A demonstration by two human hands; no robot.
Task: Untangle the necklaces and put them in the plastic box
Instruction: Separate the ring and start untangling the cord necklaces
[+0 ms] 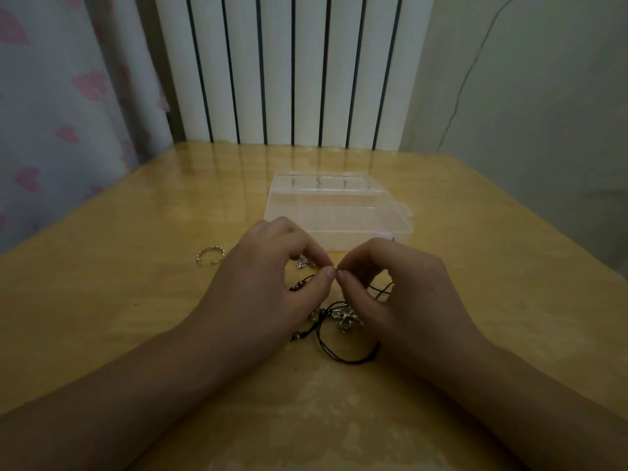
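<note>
Wooden table (475,266) with a glossy top, white radiator (292,69) behind it and a heart-print curtain (68,96) off to the left, all pretty dim. Only the head view to go on.

Your left hand (268,283) and right hand (397,283) meet thumb-tip to thumb-tip in the middle, fingers curled in tight, both pinching what looks like a strand of the necklaces (339,321). The exact bit between the tips is too small to make out. Most of the tangle lies on the table just below your hands: black cord loops, a silver flower pendant (348,317), some small beads, plus another silver charm (303,262) peeking out by your left fingers.

The plastic box (336,212) sits open just beyond your hands, nothing in it that I can see. A silver bangle (210,257) lies off to the left.

Tip for the knot: I'd say don't tug. Pull the two strands apart gently to loosen the loop, then feed the pendant end back through. Keep the rest flat on the table so it doesn't re-twist.
</note>
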